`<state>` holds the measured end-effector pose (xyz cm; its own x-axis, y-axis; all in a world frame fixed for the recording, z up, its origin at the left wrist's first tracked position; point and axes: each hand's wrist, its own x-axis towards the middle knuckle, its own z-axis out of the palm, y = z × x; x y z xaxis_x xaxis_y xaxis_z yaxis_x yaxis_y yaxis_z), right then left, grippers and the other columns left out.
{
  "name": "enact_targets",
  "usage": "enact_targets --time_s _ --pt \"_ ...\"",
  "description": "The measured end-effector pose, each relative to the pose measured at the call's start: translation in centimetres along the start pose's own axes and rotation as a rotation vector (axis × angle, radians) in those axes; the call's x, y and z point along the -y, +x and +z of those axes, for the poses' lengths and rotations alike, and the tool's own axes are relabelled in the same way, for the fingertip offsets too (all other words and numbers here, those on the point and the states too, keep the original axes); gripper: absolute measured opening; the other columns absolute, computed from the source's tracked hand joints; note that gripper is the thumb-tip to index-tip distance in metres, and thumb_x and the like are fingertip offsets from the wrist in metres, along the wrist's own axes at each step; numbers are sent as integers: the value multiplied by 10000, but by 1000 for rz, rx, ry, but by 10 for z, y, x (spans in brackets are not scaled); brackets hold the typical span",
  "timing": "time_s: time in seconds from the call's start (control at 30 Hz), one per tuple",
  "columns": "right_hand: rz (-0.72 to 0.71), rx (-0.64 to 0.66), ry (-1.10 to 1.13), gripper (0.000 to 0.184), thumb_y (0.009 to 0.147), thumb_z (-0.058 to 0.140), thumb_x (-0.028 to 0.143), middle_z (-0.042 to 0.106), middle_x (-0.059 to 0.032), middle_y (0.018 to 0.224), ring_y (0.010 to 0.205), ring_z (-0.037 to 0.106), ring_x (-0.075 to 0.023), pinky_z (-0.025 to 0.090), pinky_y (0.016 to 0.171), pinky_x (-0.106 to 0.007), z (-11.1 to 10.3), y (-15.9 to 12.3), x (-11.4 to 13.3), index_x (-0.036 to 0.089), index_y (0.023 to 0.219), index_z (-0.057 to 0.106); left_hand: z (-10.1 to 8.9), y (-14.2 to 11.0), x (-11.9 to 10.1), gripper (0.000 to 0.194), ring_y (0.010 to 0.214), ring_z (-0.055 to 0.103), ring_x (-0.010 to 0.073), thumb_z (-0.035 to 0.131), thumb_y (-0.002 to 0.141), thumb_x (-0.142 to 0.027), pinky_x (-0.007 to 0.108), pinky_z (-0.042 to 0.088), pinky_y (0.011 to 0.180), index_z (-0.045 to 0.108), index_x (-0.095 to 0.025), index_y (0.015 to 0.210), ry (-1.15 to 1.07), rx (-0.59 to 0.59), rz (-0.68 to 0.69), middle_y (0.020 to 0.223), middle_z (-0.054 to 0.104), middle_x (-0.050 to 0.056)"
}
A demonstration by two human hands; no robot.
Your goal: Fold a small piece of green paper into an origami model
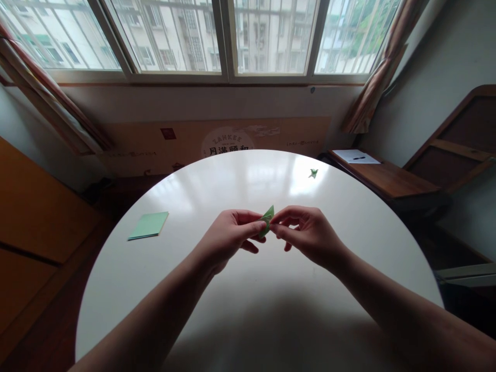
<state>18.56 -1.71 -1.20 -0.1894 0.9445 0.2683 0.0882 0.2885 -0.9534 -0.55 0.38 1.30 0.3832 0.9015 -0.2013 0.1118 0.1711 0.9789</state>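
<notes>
Above the middle of the white round table (240,320), a small piece of folded green paper (267,213) is held up between my two hands. My left hand (236,232) pinches its left side between thumb and fingers. At the paper's right edge, the thumb and index finger of my right hand (306,227) close in a pinch. Fingers cover much of the paper, so its full shape is hidden. A small folded green paper figure (313,173) rests near the far right of the table.
A stack of square paper, light green on top (149,225), lies at the table's left. Beyond the right edge stands a wooden chair or bench (411,178) with a white sheet (349,156) and a pen (358,157). Windows and curtains are behind the table.
</notes>
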Motion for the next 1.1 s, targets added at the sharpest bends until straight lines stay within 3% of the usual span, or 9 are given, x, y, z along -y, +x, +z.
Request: enact_targets --time_s 0.57,0.87,1.1 --pt "58 -11 59 141 773 771 280 660 -23 649 551 607 -137 545 391 -219 -1 0 1 145 784 731 2 -4 -6 286 664 707 180 756 717 -133 247 563 547 757 -149 1003 67 50 -20 723 734 38" --pt "58 -16 51 104 765 766 242 692 -28 685 571 637 -151 536 402 -222 -2 -1 1 150 800 733 -2 -4 -8 354 624 675 145 785 733 -151 240 576 560 701 -140 1077 93 118 -31 712 727 28" --pt "50 -13 31 97 782 753 248 705 -35 705 592 650 -157 519 404 -213 -3 -1 2 158 802 726 -2 -4 -8 244 623 678 139 726 788 -153 241 579 560 708 -148 1032 77 127 -38 757 739 34"
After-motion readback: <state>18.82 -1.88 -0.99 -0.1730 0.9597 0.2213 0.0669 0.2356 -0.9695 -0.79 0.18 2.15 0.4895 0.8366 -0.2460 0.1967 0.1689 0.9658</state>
